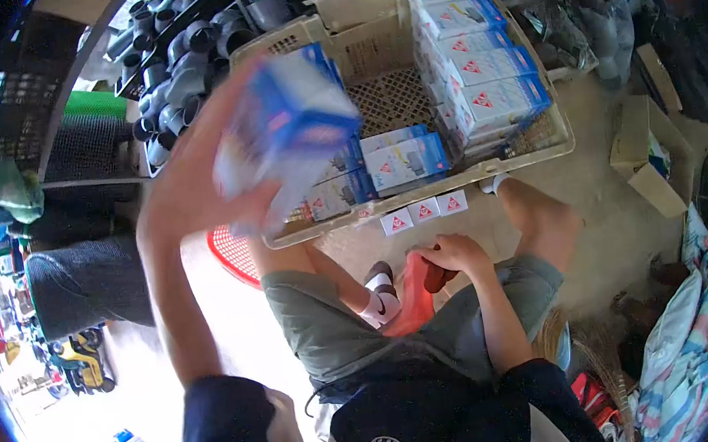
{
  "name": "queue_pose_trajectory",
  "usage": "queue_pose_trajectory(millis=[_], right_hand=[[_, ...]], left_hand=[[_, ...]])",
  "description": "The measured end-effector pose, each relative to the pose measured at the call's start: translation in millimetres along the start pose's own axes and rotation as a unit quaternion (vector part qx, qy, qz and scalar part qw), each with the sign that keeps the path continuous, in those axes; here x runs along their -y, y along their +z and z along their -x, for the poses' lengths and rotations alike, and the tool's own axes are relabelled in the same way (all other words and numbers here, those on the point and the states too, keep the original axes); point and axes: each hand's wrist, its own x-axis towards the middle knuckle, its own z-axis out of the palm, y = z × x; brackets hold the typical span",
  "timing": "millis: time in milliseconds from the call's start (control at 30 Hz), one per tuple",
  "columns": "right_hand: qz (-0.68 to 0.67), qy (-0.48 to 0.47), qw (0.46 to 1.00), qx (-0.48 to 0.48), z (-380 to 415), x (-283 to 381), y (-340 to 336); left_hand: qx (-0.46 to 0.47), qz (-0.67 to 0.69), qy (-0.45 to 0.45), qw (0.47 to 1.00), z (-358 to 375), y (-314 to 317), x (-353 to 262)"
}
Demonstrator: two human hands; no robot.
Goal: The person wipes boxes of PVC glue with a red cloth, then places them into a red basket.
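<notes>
My left hand (185, 190) is raised at the left side of a beige plastic crate (394, 102), its fingers round a blue-and-white carton (304, 102). Motion blurs both the carton and the fingers. Inside the crate, similar cartons (492, 105) stand stacked along the right side, and a few more cartons (408, 165) lie at the near edge. Low between my knees, my right hand (460, 255) is closed on a thin, translucent red plastic bag (415, 296), which hangs down beside my foot. White box ends (424, 209) with red marks show just under the crate's near rim.
Grey pipe fittings (190, 70) are heaped behind the crate at left. A red basket (234, 254) sits partly under the crate's left corner. To the right stand an open cardboard box (653, 160) and a striped cloth (693, 333). Rolls of dark mesh (87, 285) lie at left.
</notes>
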Motion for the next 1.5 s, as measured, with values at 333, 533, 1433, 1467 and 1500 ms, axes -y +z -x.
queue_pose_trajectory(millis=[333,533,1433,1467,1500], right_hand=[[-0.131,0.002,0.991,-0.013,9.0,-20.2,23.4],[-0.269,0.004,0.962,-0.04,73.8,18.4,6.1],[0.017,-0.435,0.797,-0.419,134.7,300.6,40.3],[0.026,-0.437,0.797,-0.417,142.6,293.0,41.8],[0.033,-0.438,0.798,-0.413,151.5,283.9,43.5]], left_hand=[[-0.32,0.735,-0.323,0.503,283.2,179.6,-51.9],[-0.331,0.653,-0.266,0.628,282.9,117.3,-70.9],[-0.195,0.174,-0.179,0.948,299.7,131.1,-43.2],[-0.222,0.169,-0.175,0.944,300.4,131.3,-40.4],[-0.247,0.165,-0.172,0.939,300.1,133.3,-39.6]])
